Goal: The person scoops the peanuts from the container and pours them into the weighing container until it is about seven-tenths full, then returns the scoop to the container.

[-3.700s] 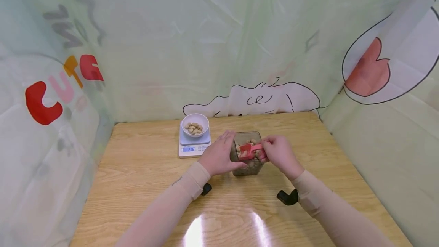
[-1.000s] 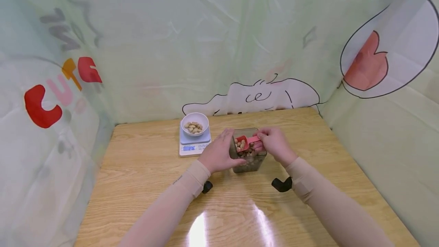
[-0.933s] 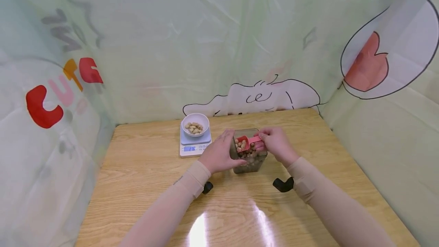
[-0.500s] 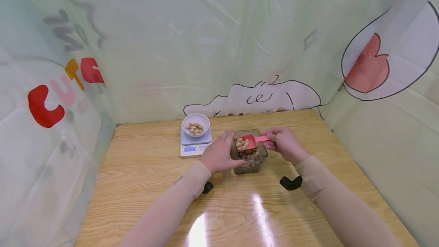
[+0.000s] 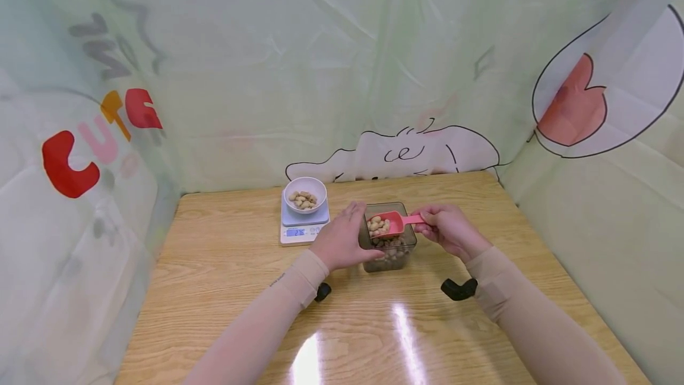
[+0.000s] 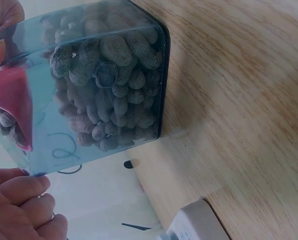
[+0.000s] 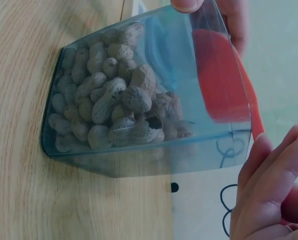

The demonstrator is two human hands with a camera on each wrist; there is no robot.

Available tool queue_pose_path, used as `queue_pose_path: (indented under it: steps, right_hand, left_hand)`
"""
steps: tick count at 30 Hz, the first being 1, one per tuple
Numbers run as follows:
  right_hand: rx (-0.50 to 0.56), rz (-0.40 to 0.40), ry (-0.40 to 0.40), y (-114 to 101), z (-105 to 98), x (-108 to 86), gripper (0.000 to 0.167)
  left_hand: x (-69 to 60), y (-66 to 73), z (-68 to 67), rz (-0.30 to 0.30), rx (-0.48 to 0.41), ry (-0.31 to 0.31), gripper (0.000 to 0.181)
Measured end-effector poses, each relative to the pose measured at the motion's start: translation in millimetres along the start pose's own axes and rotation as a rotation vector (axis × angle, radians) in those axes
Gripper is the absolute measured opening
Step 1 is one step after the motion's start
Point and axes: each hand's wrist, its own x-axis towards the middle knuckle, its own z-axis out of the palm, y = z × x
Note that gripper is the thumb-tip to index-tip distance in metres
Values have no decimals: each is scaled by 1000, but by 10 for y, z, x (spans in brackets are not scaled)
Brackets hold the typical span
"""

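Note:
A clear, smoky plastic container (image 5: 389, 261) holds many peanuts in their shells (image 7: 109, 100). My left hand (image 5: 342, 239) grips its rim from the left, thumb across the near side and fingers at the far left. Between thumb and fingers, my right hand (image 5: 449, 229) pinches the handle of a red scoop (image 5: 395, 223) at the container's right. Several peanuts (image 5: 378, 226) lie in the scoop, whose bowl sits at the level of the container's mouth, above the rest. In the right wrist view, the scoop (image 7: 224, 80) shows through the clear wall.
Left of the container, a kitchen scale (image 5: 301, 232) with a lit display carries a white bowl (image 5: 306, 185) with some peanuts in it. Both stand towards the back of the wooden table (image 5: 224, 266). Printed curtains (image 5: 256, 76) hang close around the back and sides.
The scoop has risen from among the peanuts to the container's mouth with several peanuts in it. My right hand has shifted a little to the right. My left hand stays on the container.

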Motion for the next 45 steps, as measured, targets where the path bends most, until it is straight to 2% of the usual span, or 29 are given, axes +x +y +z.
queue_pose_path:
  steps: [12, 24, 30, 39, 45]
  right_hand:
    - [85, -2, -25, -9, -63, -38, 36]
    - [70, 0, -23, -137, -92, -22, 39]
    - [75, -11, -43, -269, -69, 2, 34]
    - [119, -8, -60, -442, 54, 112, 27]
    - [73, -46, -88, -541, 149, 188, 33]
  left_hand:
    - [4, -5, -1, 5, 22, 12, 118]
    - [-3, -6, -21, 7, 34, 26, 119]
    - [-3, -22, -14, 28, 40, 29, 120]
    - [-67, -138, -36, 35, 59, 10, 129]
    - [-110, -271, -66, 11, 63, 32, 129]
